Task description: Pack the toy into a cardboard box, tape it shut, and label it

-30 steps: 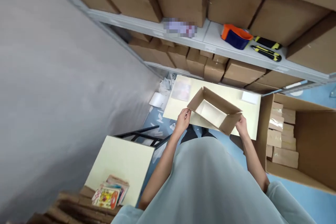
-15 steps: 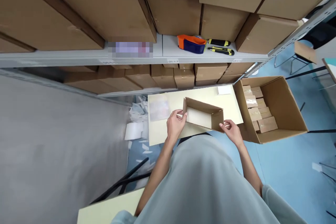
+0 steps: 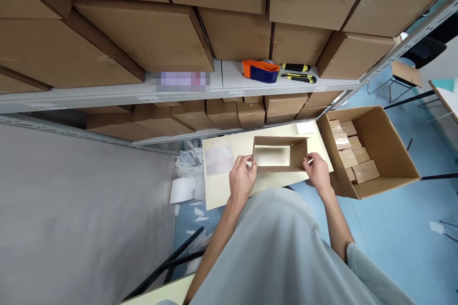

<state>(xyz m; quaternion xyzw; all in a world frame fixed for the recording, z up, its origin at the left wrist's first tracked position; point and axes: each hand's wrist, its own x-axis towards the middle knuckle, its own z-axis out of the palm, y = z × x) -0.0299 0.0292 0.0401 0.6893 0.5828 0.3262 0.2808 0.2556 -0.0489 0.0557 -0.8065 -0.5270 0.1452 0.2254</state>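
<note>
Between my two hands is a small cardboard box (image 3: 280, 141) with its upper side open; the pale tabletop shows through it, so it looks open at the bottom too. My left hand (image 3: 243, 174) pinches its left end wall, fingers outside and thumb at the edge. At the opposite end, my right hand (image 3: 317, 171) grips the right wall near the front corner. The box is over the cream table (image 3: 222, 186), and I cannot tell whether it touches the surface.
Right of the table stands a large open carton (image 3: 397, 152) holding several small boxes (image 3: 365, 172). A metal shelf (image 3: 229, 86) with cartons rises in front, carrying a tape dispenser (image 3: 260, 71) and utility knives (image 3: 299, 77). A paper roll (image 3: 182, 190) lies at the table's left.
The box has turned to sit more squarely before me, and the tabletop now shows through it. Both hands have turned with it, keeping hold of its ends. The camera view has shifted slightly.
</note>
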